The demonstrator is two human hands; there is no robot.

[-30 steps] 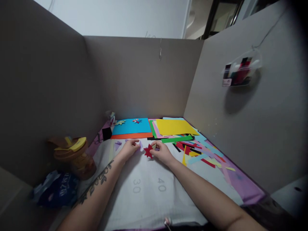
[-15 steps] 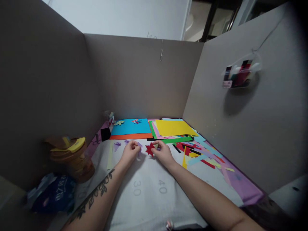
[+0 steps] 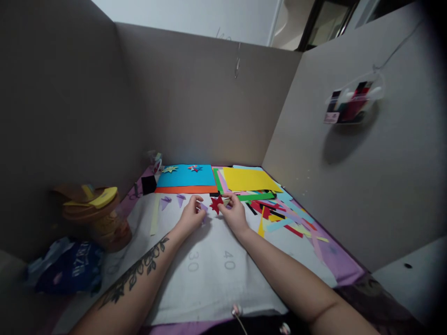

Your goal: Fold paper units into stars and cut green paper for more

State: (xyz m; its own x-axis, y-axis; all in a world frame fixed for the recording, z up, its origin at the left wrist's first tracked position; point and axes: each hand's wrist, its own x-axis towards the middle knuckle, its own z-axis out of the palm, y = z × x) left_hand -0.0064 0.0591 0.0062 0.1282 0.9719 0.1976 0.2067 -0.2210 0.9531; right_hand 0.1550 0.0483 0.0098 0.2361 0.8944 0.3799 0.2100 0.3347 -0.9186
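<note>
A red paper star point(image 3: 216, 204) is pinched between the thumb and fingers of my right hand point(image 3: 235, 214), its points facing left. Just left of it, my left hand point(image 3: 192, 215) has its fingers curled around a small folded purple paper piece point(image 3: 204, 208), partly covered by the fingertips. Two more folded purple pieces lie on the white cloth beyond my left hand: one purple triangle point(image 3: 165, 203) and another purple piece point(image 3: 180, 200). A pale green strip point(image 3: 154, 215) lies left of them.
Behind are a blue sheet point(image 3: 185, 178) bearing a yellowish star point(image 3: 169, 169) and a multicoloured star point(image 3: 195, 168), and a yellow sheet point(image 3: 249, 179). Loose coloured strips point(image 3: 282, 221) lie right. A brown cup point(image 3: 111, 223) and blue packet point(image 3: 71, 267) stand left; grey panels point(image 3: 195, 102) enclose the table.
The whole view has shifted. My left fingers have loosened a little around the purple piece, and the purple pieces beyond that hand show more fully. The red star stays in my right hand.
</note>
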